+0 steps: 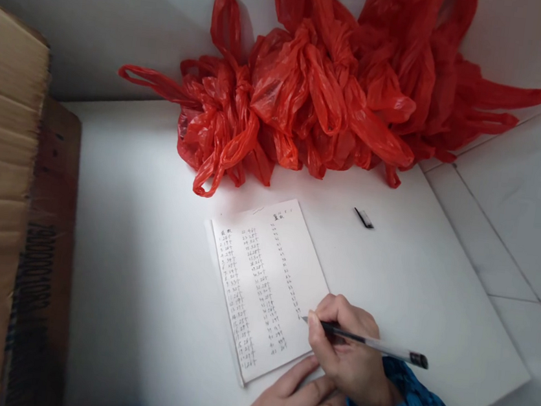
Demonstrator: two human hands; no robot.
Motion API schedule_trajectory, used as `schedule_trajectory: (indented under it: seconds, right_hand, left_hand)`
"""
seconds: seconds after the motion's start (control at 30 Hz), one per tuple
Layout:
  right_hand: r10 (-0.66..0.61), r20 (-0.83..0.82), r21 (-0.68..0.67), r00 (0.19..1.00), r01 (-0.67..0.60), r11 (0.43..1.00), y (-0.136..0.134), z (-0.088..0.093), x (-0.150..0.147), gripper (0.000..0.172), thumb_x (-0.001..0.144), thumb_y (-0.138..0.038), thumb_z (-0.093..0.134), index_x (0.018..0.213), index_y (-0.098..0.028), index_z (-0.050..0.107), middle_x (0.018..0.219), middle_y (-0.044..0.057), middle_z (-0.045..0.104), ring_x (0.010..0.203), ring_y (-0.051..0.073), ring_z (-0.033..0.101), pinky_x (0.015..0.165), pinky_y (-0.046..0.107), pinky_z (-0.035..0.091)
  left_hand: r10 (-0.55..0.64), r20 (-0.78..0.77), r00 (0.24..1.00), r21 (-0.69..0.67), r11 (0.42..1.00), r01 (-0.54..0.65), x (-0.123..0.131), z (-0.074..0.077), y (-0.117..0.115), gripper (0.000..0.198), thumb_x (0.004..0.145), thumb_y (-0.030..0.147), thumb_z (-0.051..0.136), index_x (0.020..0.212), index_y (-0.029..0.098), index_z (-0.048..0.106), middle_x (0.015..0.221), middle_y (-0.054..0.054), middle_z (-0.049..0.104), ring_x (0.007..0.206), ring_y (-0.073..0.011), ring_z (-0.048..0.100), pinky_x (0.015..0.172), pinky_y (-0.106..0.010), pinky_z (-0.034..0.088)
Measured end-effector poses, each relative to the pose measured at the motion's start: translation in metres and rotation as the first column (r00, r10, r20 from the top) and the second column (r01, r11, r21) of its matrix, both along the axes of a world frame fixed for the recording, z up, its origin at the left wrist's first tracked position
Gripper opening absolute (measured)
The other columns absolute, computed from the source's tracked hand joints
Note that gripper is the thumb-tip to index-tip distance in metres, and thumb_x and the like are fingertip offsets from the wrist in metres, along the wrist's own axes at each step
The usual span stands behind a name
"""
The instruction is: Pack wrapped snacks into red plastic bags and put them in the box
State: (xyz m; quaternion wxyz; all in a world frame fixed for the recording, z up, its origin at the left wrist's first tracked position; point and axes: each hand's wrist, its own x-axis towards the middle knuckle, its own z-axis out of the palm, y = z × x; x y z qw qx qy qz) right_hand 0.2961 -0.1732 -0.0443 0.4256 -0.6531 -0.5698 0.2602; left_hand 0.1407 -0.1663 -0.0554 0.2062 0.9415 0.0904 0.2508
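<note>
Pen (367, 339) pinched by right hand (349, 345) over notepad (265, 287) — left hand (291, 404) laid at near edge, fingers slightly parted; red bags (322, 91) heaped far.

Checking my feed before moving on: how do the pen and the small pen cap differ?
The pen is long and slim; the pen cap is much shorter. The pen is gripped in the right hand, tip at the notepad; the pen cap lies loose on the white surface. Both show black and paler parts.
</note>
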Motion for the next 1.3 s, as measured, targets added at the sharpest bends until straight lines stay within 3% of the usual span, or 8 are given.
schedule_trajectory:
  seconds: [0.43,0.5,0.6,0.67,0.9,1.07,1.2,1.3]
  right_hand:
    - [-0.013,-0.007,0.007,1.000,0.013,1.000,-0.001,0.001,0.000,0.021,0.093,-0.017,0.056,0.079,-0.023,0.041,0.063,-0.007,0.047,0.050,0.009,0.044,0.051,0.023,0.036]
    - [-0.048,-0.111,0.038,0.993,0.052,0.998,-0.002,0.001,0.001,0.019,0.094,-0.017,0.055,0.081,-0.023,0.043,0.064,-0.006,0.048,0.053,0.010,0.046,0.051,0.023,0.037]
    - [-0.176,-0.347,0.106,0.921,0.225,0.968,-0.001,0.000,0.003,0.017,0.097,-0.019,0.053,0.083,-0.024,0.045,0.064,-0.006,0.048,0.054,0.011,0.047,0.050,0.022,0.039]
    - [-0.217,-0.399,0.104,0.891,0.279,0.955,0.000,-0.001,0.006,0.020,0.098,-0.023,0.054,0.080,-0.024,0.045,0.063,-0.006,0.047,0.053,0.011,0.045,0.050,0.022,0.038]
    - [-0.210,-0.146,-0.100,0.967,0.197,0.975,0.002,0.000,0.022,0.041,0.099,-0.047,0.053,0.067,-0.023,0.042,0.048,-0.006,0.047,0.045,0.012,0.047,0.050,0.024,0.036]
    - [-0.093,0.122,-0.201,0.988,0.116,0.973,0.009,0.008,0.045,0.050,0.097,-0.059,0.047,0.062,-0.023,0.044,0.050,-0.002,0.054,0.050,0.016,0.054,0.053,0.026,0.034]
    - [0.129,0.431,-0.419,0.893,0.072,0.905,0.020,0.021,0.060,0.047,0.098,-0.054,0.045,0.068,-0.020,0.058,0.072,0.008,0.071,0.068,0.023,0.065,0.057,0.029,0.032]
    - [0.214,0.502,-0.474,0.838,0.060,0.878,0.029,0.031,0.069,0.043,0.097,-0.052,0.047,0.079,-0.019,0.068,0.084,0.011,0.075,0.080,0.028,0.069,0.058,0.029,0.032]
  left_hand:
    - [-0.038,-0.030,0.999,0.076,0.996,0.040,-0.004,0.000,0.001,0.025,0.104,0.034,0.050,0.103,0.022,0.072,0.109,0.005,0.072,0.113,-0.0107,0.061,0.125,-0.034,0.026]
    - [-0.067,-0.053,0.996,0.089,0.993,0.072,-0.007,0.000,0.001,0.018,0.100,0.034,0.057,0.111,0.026,0.070,0.115,0.006,0.071,0.119,-0.0127,0.059,0.124,-0.037,0.026]
    - [-0.093,-0.107,0.990,0.127,0.986,0.107,-0.011,0.003,0.001,0.024,0.097,0.037,0.063,0.120,0.031,0.067,0.123,0.004,0.068,0.129,-0.0175,0.054,0.122,-0.041,0.030]
    - [-0.097,-0.120,0.988,0.146,0.983,0.114,-0.013,0.007,0.002,0.025,0.097,0.038,0.062,0.120,0.032,0.067,0.124,0.002,0.068,0.131,-0.0195,0.053,0.120,-0.043,0.032]
    - [-0.130,-0.213,0.968,0.113,0.981,0.157,-0.014,0.026,0.003,0.031,0.098,0.046,0.058,0.124,0.029,0.065,0.131,0.000,0.065,0.134,-0.0185,0.050,0.120,-0.041,0.032]
    - [-0.170,-0.337,0.926,-0.013,0.984,0.176,-0.016,0.044,-0.002,0.041,0.100,0.046,0.053,0.136,0.026,0.056,0.147,-0.002,0.055,0.138,-0.0204,0.046,0.122,-0.043,0.029]
    - [-0.197,-0.416,0.888,-0.124,0.979,0.160,-0.018,0.057,-0.007,0.042,0.101,0.043,0.050,0.139,0.025,0.052,0.150,-0.004,0.052,0.141,-0.0228,0.044,0.123,-0.047,0.027]
    - [-0.176,-0.417,0.892,-0.138,0.982,0.129,-0.017,0.062,-0.008,0.035,0.101,0.037,0.051,0.134,0.025,0.057,0.144,-0.005,0.058,0.138,-0.0227,0.048,0.121,-0.046,0.030]
